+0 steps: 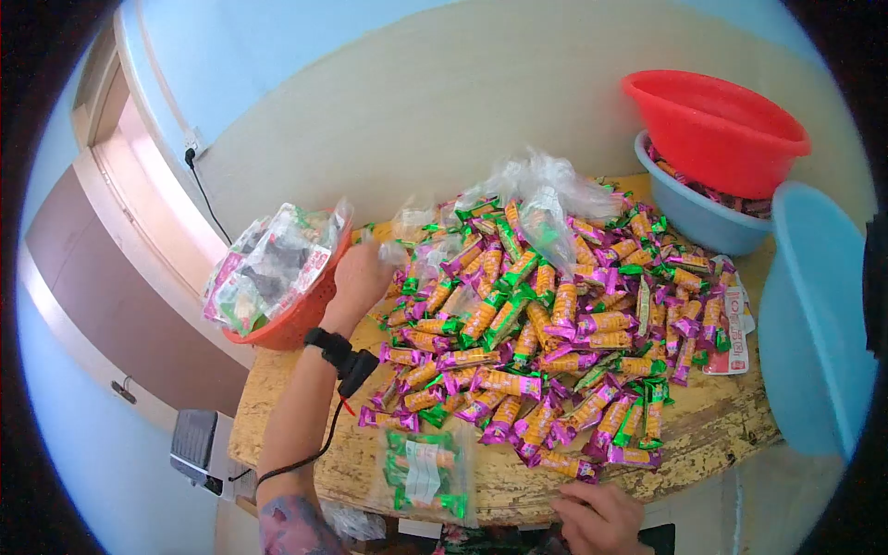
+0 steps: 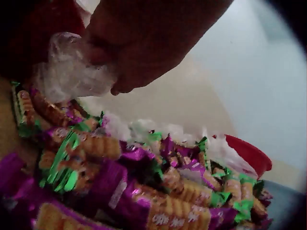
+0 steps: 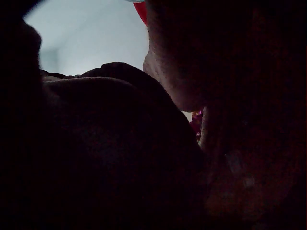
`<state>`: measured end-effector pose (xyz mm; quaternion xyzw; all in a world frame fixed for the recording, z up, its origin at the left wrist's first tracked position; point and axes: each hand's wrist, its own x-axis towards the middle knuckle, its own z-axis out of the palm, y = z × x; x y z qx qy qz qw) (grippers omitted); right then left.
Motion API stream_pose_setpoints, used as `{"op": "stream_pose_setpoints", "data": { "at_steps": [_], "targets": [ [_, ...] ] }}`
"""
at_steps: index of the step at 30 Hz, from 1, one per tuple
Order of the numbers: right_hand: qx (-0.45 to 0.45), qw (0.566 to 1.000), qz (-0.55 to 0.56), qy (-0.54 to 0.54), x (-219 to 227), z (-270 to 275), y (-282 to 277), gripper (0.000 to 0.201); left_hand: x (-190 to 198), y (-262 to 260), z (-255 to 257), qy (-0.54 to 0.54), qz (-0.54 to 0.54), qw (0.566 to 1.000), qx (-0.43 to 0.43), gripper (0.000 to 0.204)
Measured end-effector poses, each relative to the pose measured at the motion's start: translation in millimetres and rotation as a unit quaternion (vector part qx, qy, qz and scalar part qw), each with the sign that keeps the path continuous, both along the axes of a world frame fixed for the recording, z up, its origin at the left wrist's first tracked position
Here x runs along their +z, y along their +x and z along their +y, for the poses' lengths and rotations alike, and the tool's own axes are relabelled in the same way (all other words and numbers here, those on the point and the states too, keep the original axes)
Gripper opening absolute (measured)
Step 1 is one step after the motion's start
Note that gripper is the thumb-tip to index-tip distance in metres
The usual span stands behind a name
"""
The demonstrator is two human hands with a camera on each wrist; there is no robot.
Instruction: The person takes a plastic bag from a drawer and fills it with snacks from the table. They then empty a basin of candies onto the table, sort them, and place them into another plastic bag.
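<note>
My left hand reaches to the back left, between the orange basket and the heap of snack packets. Its fingers pinch a crumpled clear plastic bag, well seen in the left wrist view. Small purple-and-green wrapped snack packets lie heaped over the table. At the front edge my right hand rests with loosely curled fingers and nothing visible in them, just below the nearest packets. The right wrist view is mostly dark. Near the front left lies a filled clear pouch of green-ended packets with a white label.
An orange basket holding printed plastic bags stands at the left table edge. More clear plastic lies on the heap's back. At the right are a red basin over a blue basin, and a tilted blue tub.
</note>
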<state>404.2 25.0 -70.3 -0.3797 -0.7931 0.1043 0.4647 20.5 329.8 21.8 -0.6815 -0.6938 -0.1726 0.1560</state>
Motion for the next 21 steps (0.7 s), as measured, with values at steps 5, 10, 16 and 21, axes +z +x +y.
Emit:
{"op": "stream_pose_setpoints", "data": {
  "at_steps": [5, 10, 16, 21],
  "targets": [
    [0.01, 1.0, -0.006, 0.006, -9.9, -0.6, 2.6, 0.017, 10.8, -22.6, 55.0, 0.153, -0.022, 0.986, -0.06, 0.034],
    [0.03, 0.999, -0.04, -0.007, -14.0, -0.3, 10.3, 0.019, 7.3, -29.2, 105.2, 0.131, -0.157, 0.979, -0.007, 0.047],
    [0.011, 0.999, -0.031, 0.021, -12.8, 1.6, 6.3, 0.019, -18.0, -37.2, 161.1, -0.046, -0.159, 0.986, 0.005, 0.065],
    [-0.003, 0.999, -0.041, 0.022, -9.7, 0.5, 7.6, 0.017, -50.9, -29.7, 170.4, -0.09, -0.215, 0.97, 0.073, 0.068]
  ]
}}
